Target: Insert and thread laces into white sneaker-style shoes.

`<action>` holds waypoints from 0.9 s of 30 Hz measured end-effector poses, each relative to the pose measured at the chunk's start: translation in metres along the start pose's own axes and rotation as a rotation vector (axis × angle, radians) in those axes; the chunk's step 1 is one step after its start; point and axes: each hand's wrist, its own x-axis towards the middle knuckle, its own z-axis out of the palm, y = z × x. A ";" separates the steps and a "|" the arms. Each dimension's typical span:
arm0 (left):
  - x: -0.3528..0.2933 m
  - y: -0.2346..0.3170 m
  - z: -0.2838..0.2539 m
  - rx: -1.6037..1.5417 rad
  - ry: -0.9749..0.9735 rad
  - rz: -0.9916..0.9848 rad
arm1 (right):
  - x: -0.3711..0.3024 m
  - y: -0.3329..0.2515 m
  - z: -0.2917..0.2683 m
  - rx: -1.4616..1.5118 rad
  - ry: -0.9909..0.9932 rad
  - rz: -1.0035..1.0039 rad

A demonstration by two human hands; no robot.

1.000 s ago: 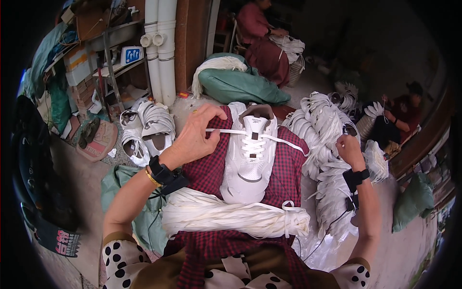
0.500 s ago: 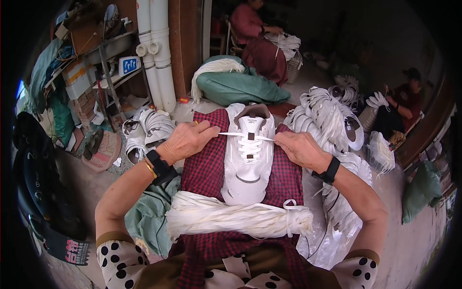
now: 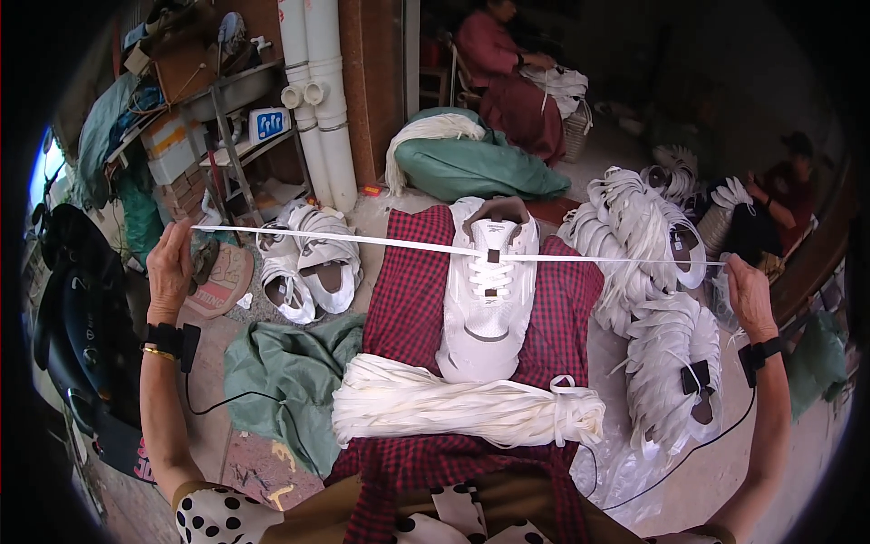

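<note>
A white sneaker (image 3: pixel 489 308) lies on the red-and-black checked cloth (image 3: pixel 408 290) over my lap, its toe toward me. White shoelace (image 3: pixel 362 239) crosses its lower eyelets, and the two loose ends stretch out sideways. Far to the left, my left hand (image 3: pixel 169 265) is closed on one lace end. Out at the right, my right hand (image 3: pixel 750 292) pinches the other end. Both lengths are taut and nearly straight. Nearer to me than the toe, a thick bundle of white laces (image 3: pixel 462 399) lies across the cloth, tied near its right end.
Stacks of white shoe uppers (image 3: pixel 671 354) stand at right, more shoes (image 3: pixel 313 258) at left. A green sack (image 3: pixel 480 159) lies beyond the sneaker; green cloth (image 3: pixel 281 372) is at left. A co-worker (image 3: pixel 507 82) sits behind, another person (image 3: pixel 784 195) at far right. A dark scooter (image 3: pixel 77 326) stands left.
My hands have moved from close beside the sneaker far out to both sides, drawing the lace ends into long taut lines. The whole view has shifted slightly.
</note>
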 end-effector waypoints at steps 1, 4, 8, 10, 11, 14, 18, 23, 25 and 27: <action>-0.003 -0.008 -0.011 0.047 0.031 -0.024 | -0.006 0.010 -0.007 -0.046 0.037 0.023; 0.003 0.007 -0.034 0.173 0.195 0.040 | -0.017 0.024 -0.022 -0.138 0.155 0.050; 0.003 0.039 -0.040 0.213 0.581 -0.020 | -0.007 -0.021 -0.029 -0.207 0.735 0.074; 0.012 0.085 -0.032 0.125 0.644 -0.075 | -0.001 -0.057 -0.013 0.246 0.881 0.247; 0.020 0.106 -0.019 -0.170 0.677 -0.151 | 0.004 -0.077 0.005 0.662 0.867 0.298; 0.031 0.157 0.029 -0.935 0.477 -0.383 | 0.034 -0.145 0.049 1.112 0.428 0.191; 0.043 0.228 0.105 -1.318 -0.014 -0.278 | 0.076 -0.227 0.080 1.457 0.079 0.073; 0.037 0.275 0.166 -1.606 -0.431 -0.369 | 0.100 -0.256 0.107 1.455 -0.191 0.013; 0.030 0.283 0.177 -1.647 -0.418 -0.382 | 0.099 -0.254 0.110 1.441 -0.215 0.044; 0.028 0.287 0.179 -1.631 -0.385 -0.395 | 0.099 -0.254 0.112 1.427 -0.241 0.072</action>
